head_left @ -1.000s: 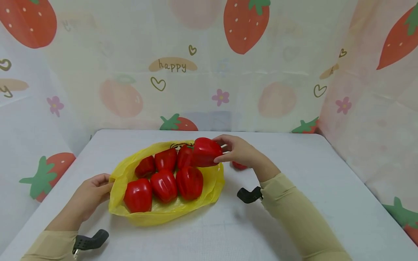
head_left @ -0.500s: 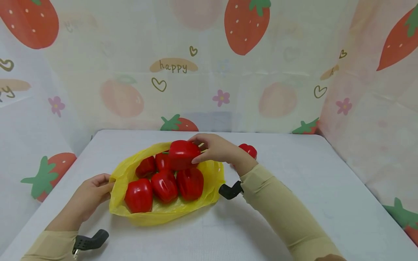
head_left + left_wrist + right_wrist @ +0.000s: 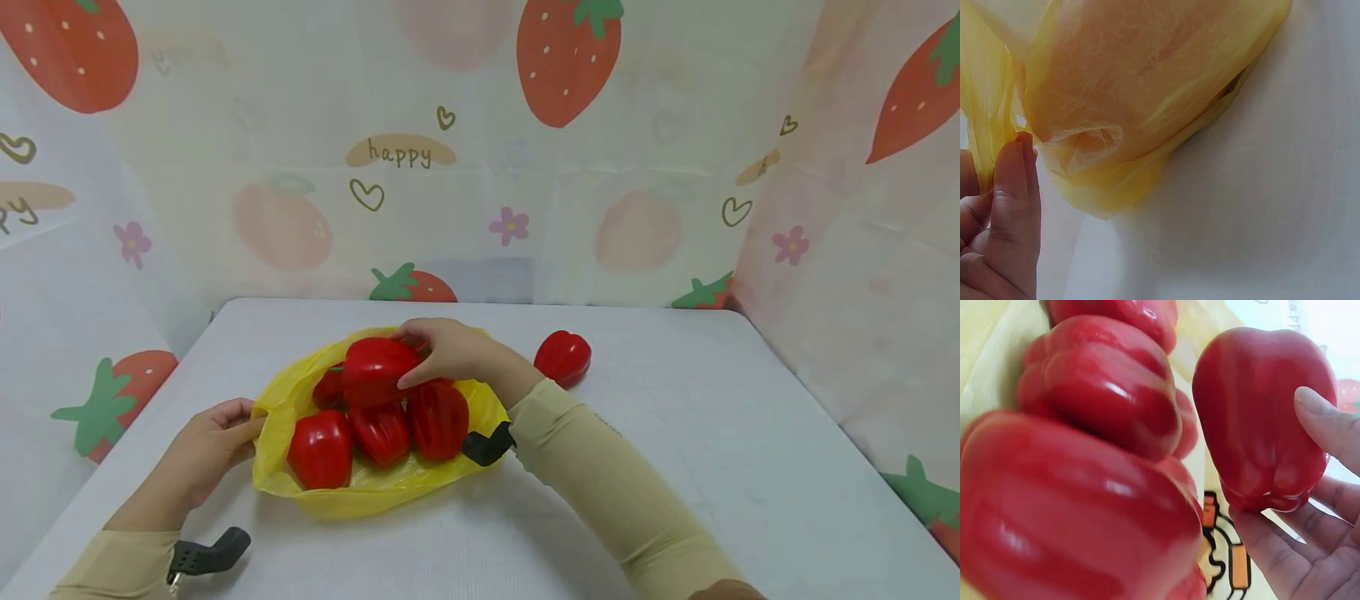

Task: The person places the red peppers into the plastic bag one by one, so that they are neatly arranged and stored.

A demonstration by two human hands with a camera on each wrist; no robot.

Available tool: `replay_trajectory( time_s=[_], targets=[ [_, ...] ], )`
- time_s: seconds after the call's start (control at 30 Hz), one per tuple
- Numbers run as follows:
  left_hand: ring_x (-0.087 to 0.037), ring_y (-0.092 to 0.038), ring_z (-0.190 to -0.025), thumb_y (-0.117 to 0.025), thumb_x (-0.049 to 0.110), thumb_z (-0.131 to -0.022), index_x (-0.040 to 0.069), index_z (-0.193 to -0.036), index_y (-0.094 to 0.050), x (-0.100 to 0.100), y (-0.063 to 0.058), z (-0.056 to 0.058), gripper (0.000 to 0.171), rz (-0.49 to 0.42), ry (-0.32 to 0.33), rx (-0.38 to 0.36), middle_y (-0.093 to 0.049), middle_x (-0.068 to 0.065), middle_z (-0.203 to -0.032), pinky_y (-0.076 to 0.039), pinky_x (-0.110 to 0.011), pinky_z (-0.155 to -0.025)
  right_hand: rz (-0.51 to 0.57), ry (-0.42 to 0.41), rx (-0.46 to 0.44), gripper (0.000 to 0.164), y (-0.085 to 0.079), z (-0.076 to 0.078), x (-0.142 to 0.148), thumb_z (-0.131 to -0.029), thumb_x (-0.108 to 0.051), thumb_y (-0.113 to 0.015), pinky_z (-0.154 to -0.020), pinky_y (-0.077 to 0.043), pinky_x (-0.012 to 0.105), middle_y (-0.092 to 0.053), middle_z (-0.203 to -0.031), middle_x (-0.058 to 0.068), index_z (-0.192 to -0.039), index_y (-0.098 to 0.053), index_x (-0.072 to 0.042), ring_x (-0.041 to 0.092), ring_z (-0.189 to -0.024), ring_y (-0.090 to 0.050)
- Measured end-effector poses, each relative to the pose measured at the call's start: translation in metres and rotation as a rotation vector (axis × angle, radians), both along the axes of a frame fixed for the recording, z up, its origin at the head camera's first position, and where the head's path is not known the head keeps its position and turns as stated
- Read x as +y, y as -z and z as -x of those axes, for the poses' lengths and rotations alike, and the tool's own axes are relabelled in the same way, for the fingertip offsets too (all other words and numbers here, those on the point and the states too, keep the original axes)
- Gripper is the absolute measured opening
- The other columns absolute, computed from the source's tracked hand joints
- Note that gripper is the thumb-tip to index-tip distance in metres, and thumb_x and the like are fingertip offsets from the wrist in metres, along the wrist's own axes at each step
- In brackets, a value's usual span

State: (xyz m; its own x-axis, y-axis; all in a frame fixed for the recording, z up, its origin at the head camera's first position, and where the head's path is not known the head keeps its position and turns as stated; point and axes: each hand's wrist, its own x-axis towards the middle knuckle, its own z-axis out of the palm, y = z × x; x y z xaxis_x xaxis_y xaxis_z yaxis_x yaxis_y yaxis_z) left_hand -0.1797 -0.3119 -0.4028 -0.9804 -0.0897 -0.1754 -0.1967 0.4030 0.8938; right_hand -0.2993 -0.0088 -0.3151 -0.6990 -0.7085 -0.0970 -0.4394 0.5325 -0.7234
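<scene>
A yellow plastic bag (image 3: 352, 504) lies on the table with its mouth spread, holding several red bell peppers. My left hand (image 3: 217, 446) pinches the bag's left edge; in the left wrist view thumb and fingers (image 3: 1013, 200) meet on the thin plastic (image 3: 988, 94). My right hand (image 3: 453, 354) holds a red bell pepper (image 3: 375, 371) over the bag's opening, above the other peppers. In the right wrist view this held pepper (image 3: 1263, 412) sits between thumb and fingers, beside peppers (image 3: 1104, 387) in the bag. Part of the bag's far side is hidden behind the right hand.
One more red bell pepper (image 3: 564, 358) lies on the white table (image 3: 675, 433), right of the bag and close behind the right forearm. A strawberry-print cloth (image 3: 450, 225) hangs behind the table and along both sides.
My right hand has carried the bell pepper leftward, from the bag's right edge to over its middle. The lone pepper on the table has come into view. The left hand stays put.
</scene>
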Motion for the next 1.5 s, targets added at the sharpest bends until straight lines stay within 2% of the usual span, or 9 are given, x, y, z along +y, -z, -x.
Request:
replay_trajectory(
  time_s=[0.17,0.47,0.7,0.97,1.17,1.33,1.5],
  targets=[
    [-0.019,-0.055,-0.098,-0.053,0.044,-0.089,0.003,-0.121,-0.048,-0.001,0.000,-0.001,0.052,0.006,-0.002,0.003,-0.053,-0.011,-0.118,-0.050,-0.025,-0.083,-0.003,-0.010,-0.004,0.051,0.003,-0.001,-0.013,-0.073,-0.032,-0.077,-0.075,-0.050,0.025,-0.057,-0.103,-0.009,-0.117,-0.054,-0.024,0.011,-0.096,-0.053],
    [-0.019,-0.054,-0.099,-0.053,0.044,-0.089,0.002,-0.123,-0.047,-0.002,0.000,-0.002,0.054,-0.002,0.000,-0.006,-0.051,-0.013,-0.120,-0.050,-0.025,-0.083,-0.001,0.014,-0.028,0.054,0.006,-0.004,-0.025,-0.076,-0.030,-0.074,-0.079,-0.049,0.025,-0.058,-0.103,-0.010,-0.124,-0.053,-0.021,0.010,-0.097,-0.053],
    [-0.016,-0.056,-0.095,-0.054,0.043,-0.089,0.000,-0.123,-0.047,-0.004,-0.001,-0.002,0.055,-0.026,0.005,0.003,-0.052,-0.013,-0.119,-0.051,-0.024,-0.081,-0.048,0.080,0.073,0.060,0.011,-0.001,-0.038,-0.076,-0.030,-0.074,-0.085,-0.048,0.027,-0.055,-0.115,-0.006,-0.130,-0.048,-0.022,0.010,-0.104,-0.048],
    [-0.015,-0.057,-0.094,-0.054,0.044,-0.089,0.000,-0.123,-0.046,-0.004,-0.001,-0.001,0.056,-0.031,0.008,0.002,-0.051,-0.013,-0.119,-0.051,-0.026,-0.081,-0.116,0.137,0.183,0.061,0.017,0.001,-0.050,-0.075,-0.028,-0.075,-0.092,-0.044,0.030,-0.054,-0.119,-0.007,-0.130,-0.048,-0.023,0.010,-0.107,-0.047],
    [-0.016,-0.057,-0.096,-0.053,0.044,-0.089,0.001,-0.123,-0.047,-0.003,-0.002,-0.002,0.056,-0.009,0.004,-0.001,-0.050,-0.014,-0.121,-0.051,-0.027,-0.082,-0.125,0.118,0.186,0.062,0.018,0.003,-0.050,-0.075,-0.027,-0.076,-0.094,-0.043,0.028,-0.054,-0.120,-0.005,-0.130,-0.049,-0.020,0.010,-0.108,-0.048],
    [-0.018,-0.055,-0.098,-0.053,0.047,-0.088,0.003,-0.123,-0.048,-0.004,-0.001,-0.001,0.057,0.008,-0.005,-0.014,-0.049,-0.013,-0.123,-0.050,-0.027,-0.084,-0.169,0.087,0.147,0.064,0.019,0.005,-0.047,-0.076,-0.025,-0.075,-0.092,-0.044,0.027,-0.055,-0.121,-0.001,-0.133,-0.046,-0.021,0.012,-0.108,-0.048],
    [-0.019,-0.055,-0.097,-0.053,0.047,-0.088,0.003,-0.123,-0.048,-0.004,0.000,0.000,0.057,0.008,-0.003,-0.011,-0.049,-0.013,-0.122,-0.050,-0.026,-0.083,-0.144,0.077,0.115,0.065,0.019,0.006,-0.041,-0.077,-0.023,-0.074,-0.089,-0.045,0.027,-0.055,-0.122,0.000,-0.134,-0.044,-0.023,0.013,-0.109,-0.048]
  ],
)
